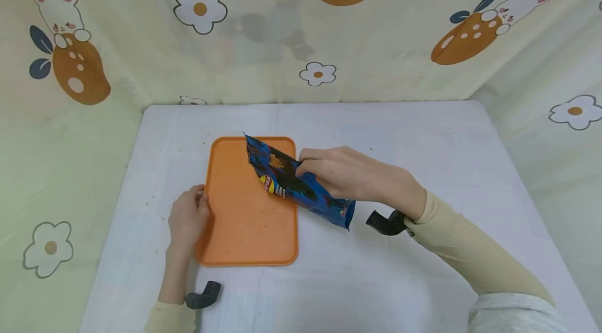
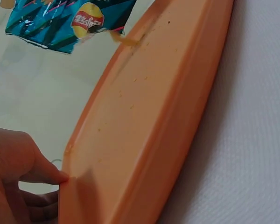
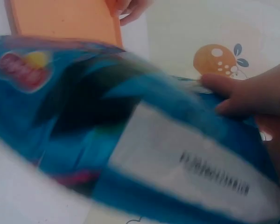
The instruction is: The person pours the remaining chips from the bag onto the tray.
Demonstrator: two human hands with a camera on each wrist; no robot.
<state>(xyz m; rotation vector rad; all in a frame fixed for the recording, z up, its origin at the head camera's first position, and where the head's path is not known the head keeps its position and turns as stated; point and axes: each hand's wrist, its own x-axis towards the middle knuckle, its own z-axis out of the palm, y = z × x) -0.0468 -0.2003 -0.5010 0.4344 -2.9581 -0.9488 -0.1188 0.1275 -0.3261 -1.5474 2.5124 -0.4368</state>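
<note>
A blue chip bag [image 1: 320,205] with a red and yellow logo slants over the right side of an orange tray [image 1: 235,233]. My right hand [image 1: 350,171] grips the bag from above, near its middle. In the left wrist view the bag [image 2: 46,23] has a ragged torn edge, and a blurred yellowish piece [image 2: 123,39] shows just below it. At the tray's left rim, my left hand [image 1: 188,218] pinches the edge, thumb on top. Small crumbs dot the tray's surface. A white barcode label [image 3: 196,163] on the bag faces the right wrist camera.
The tray lies on a white-covered table [image 1: 376,280] with small crumbs scattered on it. A patterned curtain [image 1: 263,50] hangs behind and along the sides. Dark wrist-worn pieces sit by the left wrist [image 1: 204,296] and the right wrist [image 1: 388,223].
</note>
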